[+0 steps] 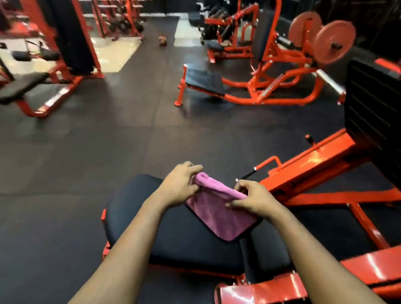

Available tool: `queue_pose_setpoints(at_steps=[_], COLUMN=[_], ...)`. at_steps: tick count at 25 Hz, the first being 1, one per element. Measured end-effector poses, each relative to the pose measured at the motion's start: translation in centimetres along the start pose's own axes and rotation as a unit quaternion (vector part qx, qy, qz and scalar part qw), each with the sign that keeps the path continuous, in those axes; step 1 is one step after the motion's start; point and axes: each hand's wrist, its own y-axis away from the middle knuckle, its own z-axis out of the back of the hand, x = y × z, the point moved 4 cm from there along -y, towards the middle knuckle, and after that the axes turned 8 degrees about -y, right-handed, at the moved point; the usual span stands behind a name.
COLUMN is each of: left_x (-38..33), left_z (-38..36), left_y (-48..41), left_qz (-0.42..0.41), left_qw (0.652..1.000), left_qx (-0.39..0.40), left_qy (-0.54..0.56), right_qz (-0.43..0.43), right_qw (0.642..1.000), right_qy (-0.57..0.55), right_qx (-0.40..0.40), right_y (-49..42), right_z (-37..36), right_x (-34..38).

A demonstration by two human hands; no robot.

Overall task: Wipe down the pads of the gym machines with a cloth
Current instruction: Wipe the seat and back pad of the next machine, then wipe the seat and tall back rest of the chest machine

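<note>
- At six o'clock in the view, just above the black seat pad [162, 236] of a machine with an orange frame [316, 160], both hands hold a pink cloth [220, 215] by its upper edge.
- The left hand [179, 186] pinches the bunched corner at the cloth's eleven o'clock. The right hand [254, 202] pinches the edge at its two o'clock, with thumb and fingers curled onto the fabric.
- The cloth hangs from that edge with its lower corner pointing to six o'clock. Whether that corner touches the pad or hangs just over it cannot be told.
- It looks light, soft and plush, since it folds and droops under its own weight. It should grip well in dry fingers, and it cannot break.
- Being limp, it would probably wipe best folded into a flat wad under a spread palm rather than held by an edge.
- The pad looks smooth, firm and fixed, so it should take pressure without shifting.
- At two o'clock stands a black ribbed footplate [384, 113]. At twelve, another orange machine [248, 99] carries weight plates [333, 42].
</note>
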Motion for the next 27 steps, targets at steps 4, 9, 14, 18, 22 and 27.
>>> queue_pose_setpoints(at_steps=[4,9,14,18,22,27], left_x=[1.2,12.0,23.1,30.8,39.4,47.9], left_z=[7.8,12.5,17.1,23.6,29.7,33.4], left_y=[2.4,9.8,18.3,23.4,28.6,29.8], left_qz=[0.048,0.198,0.298,0.289,0.315,0.359], left_qw=[0.995,0.979,0.951,0.951,0.946,0.896], left_qx=[-0.074,-0.049,-0.085,-0.112,-0.072,-0.258], left_qy=[0.036,0.013,-0.002,0.011,0.0,-0.049], right_qz=[0.149,0.193,0.135,0.147,0.148,0.103], right_qw=[0.985,0.972,0.969,0.953,0.952,0.949], right_qy=[-0.065,-0.109,-0.17,-0.223,-0.255,-0.298], right_qx=[0.061,0.078,0.12,0.146,0.079,0.022], right_y=[-3.6,-7.4,-10.5,-12.7,-15.5,-19.8], right_z=[-3.5,-11.5,-23.9,-34.3,-41.6,-48.2], right_x=[10.6,20.1,25.6,31.2,37.1,41.7])
